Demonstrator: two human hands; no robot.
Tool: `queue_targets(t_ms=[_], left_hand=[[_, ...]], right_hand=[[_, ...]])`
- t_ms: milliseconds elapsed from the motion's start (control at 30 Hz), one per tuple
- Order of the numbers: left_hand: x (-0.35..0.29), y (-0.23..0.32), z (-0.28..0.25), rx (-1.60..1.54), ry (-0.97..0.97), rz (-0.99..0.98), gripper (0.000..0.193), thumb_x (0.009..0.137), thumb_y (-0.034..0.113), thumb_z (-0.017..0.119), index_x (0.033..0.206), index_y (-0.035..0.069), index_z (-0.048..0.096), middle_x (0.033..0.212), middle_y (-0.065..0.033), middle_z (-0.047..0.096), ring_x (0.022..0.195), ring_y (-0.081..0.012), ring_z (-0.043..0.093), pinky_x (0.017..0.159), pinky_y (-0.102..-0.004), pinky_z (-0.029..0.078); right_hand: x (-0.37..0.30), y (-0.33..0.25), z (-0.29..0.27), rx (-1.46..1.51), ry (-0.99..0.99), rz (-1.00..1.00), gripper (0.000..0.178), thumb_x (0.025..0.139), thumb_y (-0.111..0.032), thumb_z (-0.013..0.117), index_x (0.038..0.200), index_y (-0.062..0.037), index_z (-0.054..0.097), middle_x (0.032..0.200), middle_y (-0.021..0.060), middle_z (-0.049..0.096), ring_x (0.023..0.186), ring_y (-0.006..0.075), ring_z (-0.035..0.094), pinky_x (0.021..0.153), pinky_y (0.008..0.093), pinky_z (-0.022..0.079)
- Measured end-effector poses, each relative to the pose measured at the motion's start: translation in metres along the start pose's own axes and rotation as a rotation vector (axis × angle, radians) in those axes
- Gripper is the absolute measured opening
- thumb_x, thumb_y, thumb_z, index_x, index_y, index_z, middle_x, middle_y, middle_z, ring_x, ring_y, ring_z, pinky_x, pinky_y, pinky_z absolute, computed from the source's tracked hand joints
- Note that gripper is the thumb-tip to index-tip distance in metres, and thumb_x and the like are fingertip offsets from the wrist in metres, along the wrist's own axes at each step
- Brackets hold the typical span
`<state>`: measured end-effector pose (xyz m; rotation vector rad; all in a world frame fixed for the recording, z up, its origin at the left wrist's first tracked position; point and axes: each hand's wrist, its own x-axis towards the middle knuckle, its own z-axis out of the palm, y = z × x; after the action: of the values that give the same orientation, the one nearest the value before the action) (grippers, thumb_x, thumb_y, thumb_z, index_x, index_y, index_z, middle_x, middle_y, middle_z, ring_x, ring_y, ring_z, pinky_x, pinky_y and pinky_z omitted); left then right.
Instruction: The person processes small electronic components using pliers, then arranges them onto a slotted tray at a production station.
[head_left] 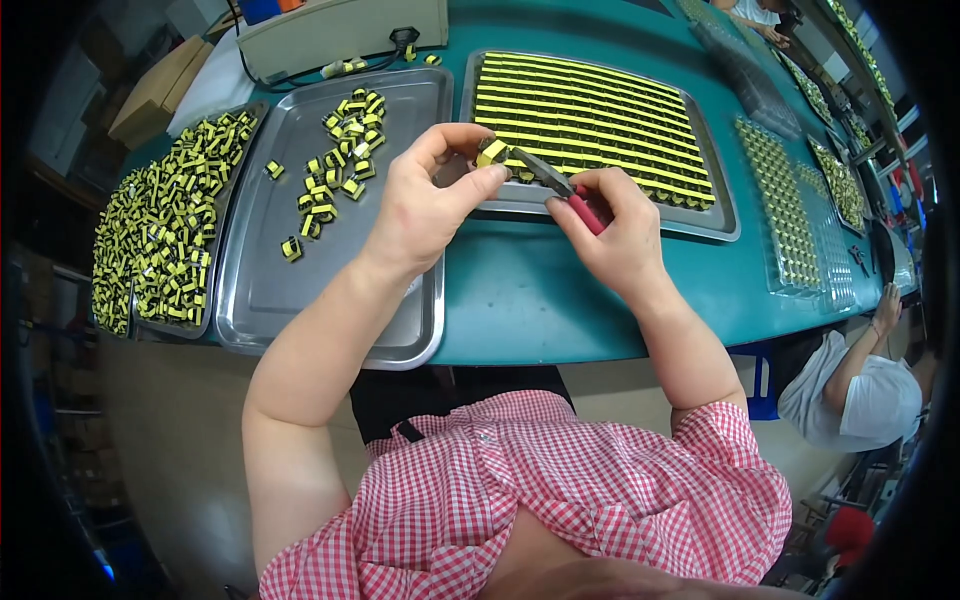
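Observation:
Between the thumb and fingers of my left hand (430, 195) is a small black-and-yellow transformer (492, 152). My right hand (618, 222) grips pliers (585, 208) with red handles, and their dark jaws point left, close to the transformer; whether they touch it I cannot tell. Both hands are over the near left edge of a metal tray (728, 225), which is filled with tidy rows of the same yellow-taped parts (600, 120). Left of my hands, a second metal tray (270, 215) carries a loose scatter of these transformers (345, 150).
A heaped tray of transformers (175, 220) stands at the far left, near a cardboard box (160, 90). Behind is a beige device (340, 35) with a black cable. Clear plastic trays of parts (780, 200) lie right on the green table (540, 310). Another person (855, 390) sits at right.

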<state>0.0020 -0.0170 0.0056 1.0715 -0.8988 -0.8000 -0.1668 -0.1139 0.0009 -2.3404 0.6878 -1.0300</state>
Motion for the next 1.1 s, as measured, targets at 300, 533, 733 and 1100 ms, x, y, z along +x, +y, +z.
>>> queue_targets(t_ms=[300, 533, 733, 1100], left_hand=[[0.0002, -0.0010, 0.0004, 0.108, 0.025, 0.066, 0.032, 0.076, 0.006, 0.066, 0.103, -0.005, 0.052, 0.088, -0.0044, 0.056, 0.081, -0.0085, 0.053, 0.073, -0.0212, 0.045], [0.0002, -0.0008, 0.0002, 0.179, 0.030, 0.114, 0.032, 0.075, 0.006, 0.065, 0.102, -0.005, 0.052, 0.087, -0.0040, 0.055, 0.080, -0.0080, 0.052, 0.073, -0.0210, 0.044], [-0.0005, 0.0007, 0.0010, 0.206, 0.025, 0.122, 0.032, 0.075, 0.005, 0.065, 0.102, -0.005, 0.052, 0.086, -0.0037, 0.054, 0.080, -0.0079, 0.052, 0.072, -0.0208, 0.044], [-0.0022, -0.0011, 0.0047, 0.254, 0.064, 0.185, 0.031, 0.074, 0.003, 0.066, 0.101, -0.004, 0.052, 0.084, -0.0031, 0.054, 0.076, -0.0068, 0.051, 0.067, -0.0197, 0.044]], right_hand=[[0.0005, -0.0002, -0.0002, -0.049, 0.005, -0.029, 0.025, 0.070, -0.012, 0.072, 0.086, -0.0009, 0.057, 0.076, 0.0087, 0.058, 0.066, 0.0174, 0.058, 0.062, 0.0269, 0.048], [0.0006, -0.0002, 0.0000, -0.051, 0.004, -0.048, 0.024, 0.070, -0.012, 0.072, 0.086, -0.0010, 0.057, 0.075, 0.0082, 0.057, 0.063, 0.0167, 0.057, 0.060, 0.0265, 0.047], [0.0003, 0.0008, 0.0011, -0.047, 0.012, -0.054, 0.024, 0.070, -0.011, 0.072, 0.086, -0.0010, 0.057, 0.075, 0.0083, 0.056, 0.063, 0.0165, 0.056, 0.060, 0.0261, 0.047], [-0.0006, 0.0025, 0.0014, -0.122, 0.041, -0.110, 0.023, 0.069, -0.010, 0.073, 0.084, -0.0015, 0.057, 0.072, 0.0079, 0.055, 0.061, 0.0173, 0.056, 0.056, 0.0269, 0.046]])
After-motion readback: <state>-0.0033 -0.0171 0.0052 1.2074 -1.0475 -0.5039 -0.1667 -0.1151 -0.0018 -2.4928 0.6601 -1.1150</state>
